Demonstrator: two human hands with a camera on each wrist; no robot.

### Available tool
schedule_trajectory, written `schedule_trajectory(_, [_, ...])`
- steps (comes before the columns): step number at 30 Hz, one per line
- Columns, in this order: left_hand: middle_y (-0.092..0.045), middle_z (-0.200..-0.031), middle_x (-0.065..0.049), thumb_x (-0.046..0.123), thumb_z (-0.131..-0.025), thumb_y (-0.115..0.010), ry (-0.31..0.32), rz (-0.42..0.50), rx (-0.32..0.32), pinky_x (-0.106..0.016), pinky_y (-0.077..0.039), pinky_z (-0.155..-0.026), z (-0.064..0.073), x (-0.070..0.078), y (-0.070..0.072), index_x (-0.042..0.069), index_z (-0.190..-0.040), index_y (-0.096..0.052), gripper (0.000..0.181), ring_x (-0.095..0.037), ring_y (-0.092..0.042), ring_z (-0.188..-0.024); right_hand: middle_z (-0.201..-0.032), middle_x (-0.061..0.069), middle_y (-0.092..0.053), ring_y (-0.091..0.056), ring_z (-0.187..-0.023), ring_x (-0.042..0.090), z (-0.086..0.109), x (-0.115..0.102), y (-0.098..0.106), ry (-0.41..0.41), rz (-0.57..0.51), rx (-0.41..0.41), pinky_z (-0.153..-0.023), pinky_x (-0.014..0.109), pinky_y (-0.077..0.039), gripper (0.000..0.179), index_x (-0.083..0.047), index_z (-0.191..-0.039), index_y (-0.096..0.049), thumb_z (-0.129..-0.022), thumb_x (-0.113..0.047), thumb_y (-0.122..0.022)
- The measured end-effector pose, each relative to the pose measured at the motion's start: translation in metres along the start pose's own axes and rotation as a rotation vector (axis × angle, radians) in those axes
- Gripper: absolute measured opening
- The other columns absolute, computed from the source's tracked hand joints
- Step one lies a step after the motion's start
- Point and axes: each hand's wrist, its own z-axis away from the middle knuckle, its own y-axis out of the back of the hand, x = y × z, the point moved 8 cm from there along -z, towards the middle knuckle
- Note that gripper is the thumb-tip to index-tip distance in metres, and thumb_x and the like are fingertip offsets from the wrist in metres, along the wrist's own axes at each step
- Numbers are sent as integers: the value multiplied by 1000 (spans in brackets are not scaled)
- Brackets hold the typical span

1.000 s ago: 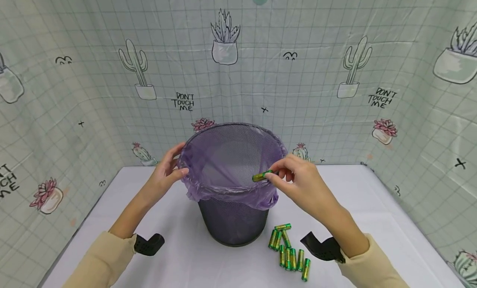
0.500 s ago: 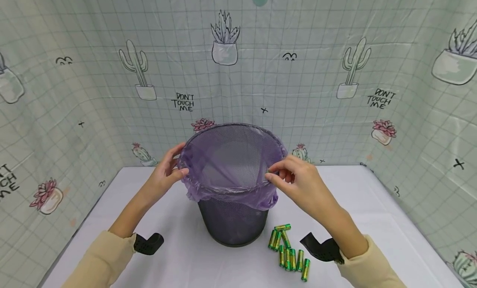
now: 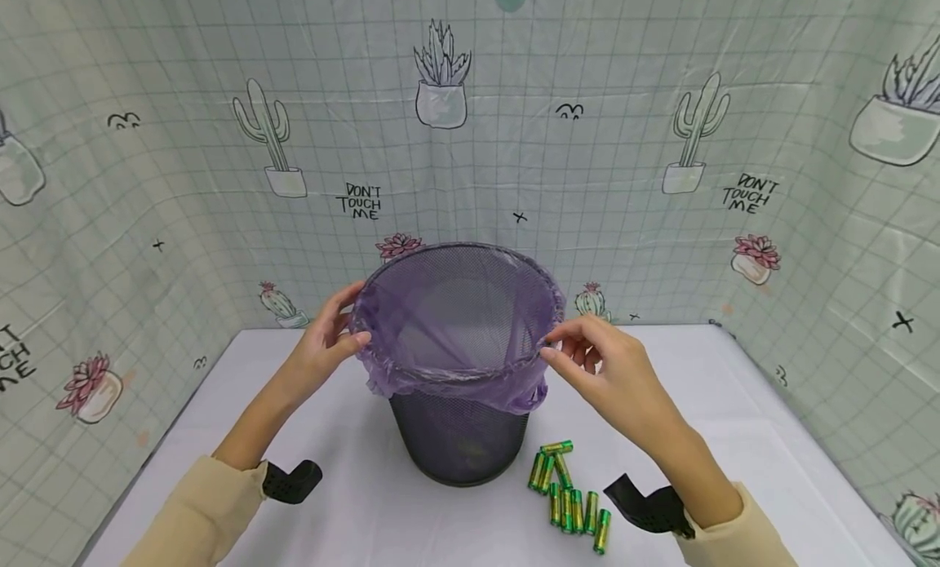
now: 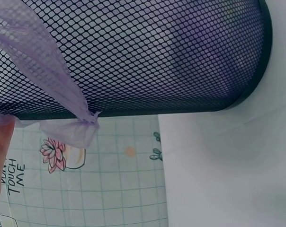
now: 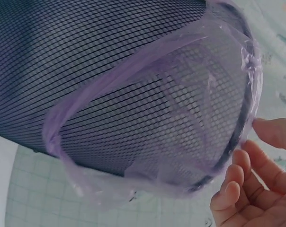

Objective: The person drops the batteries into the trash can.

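A black mesh wastebasket (image 3: 458, 449) stands on the table, lined with a purple plastic bag (image 3: 470, 387) folded over its rim. My left hand (image 3: 323, 336) grips the rim at the left, thumb at the edge and fingers along the outside. Beside the right part of the rim is my right hand (image 3: 609, 367), holding nothing, its fingers loosely bent. In the right wrist view its fingertips (image 5: 242, 158) are close to the rim; whether they touch the bag is unclear. Several green and gold batteries (image 3: 567, 502) lie on the table, right of the basket's base.
The table (image 3: 330, 518) has a white cover. Behind and on both sides hangs a gridded cloth (image 3: 470, 175) printed with cacti. Black wrist devices (image 3: 649, 506) sit near both beige sleeves.
A battery pinched over the basket's mouth left my right hand and dropped inside. That hand then drew back slightly right, its fingers loosening. My left hand kept its place.
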Motion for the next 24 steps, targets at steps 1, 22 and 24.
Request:
schedule_trajectory(1, [-17,-149,-22,11,-91,-45,0,0,0,-11,-41,-88,0,0,0,1,-147,-13,66,-39,-28,-130,-77,-5,-54,-48,-69,5,3,3,1,0,-9,6,-61,18,-43,11,-9,-95,-64,-85,-11,-66])
schedule_trajectory(22, [-16,-150,-21,8,-91,-44,-19,-16,-1,-11,-41,-88,0,0,0,2,-147,-13,65,-39,-29,-130,-82,-2,-58,-51,-69,4,67,84,-7,-253,-60,-59,-58,20,-44,15,-11,-101,-62,-88,-18,-63])
schedule_trajectory(24, [-16,-150,-21,8,-91,-45,-20,-16,0,-11,-41,-88,0,0,1,2,-147,-13,65,-39,-29,-130,-82,-2,-58,-51,-70,3,74,90,-9,-274,-60,-66,-59,21,-44,16,-11,-101,-63,-88,-19,-63])
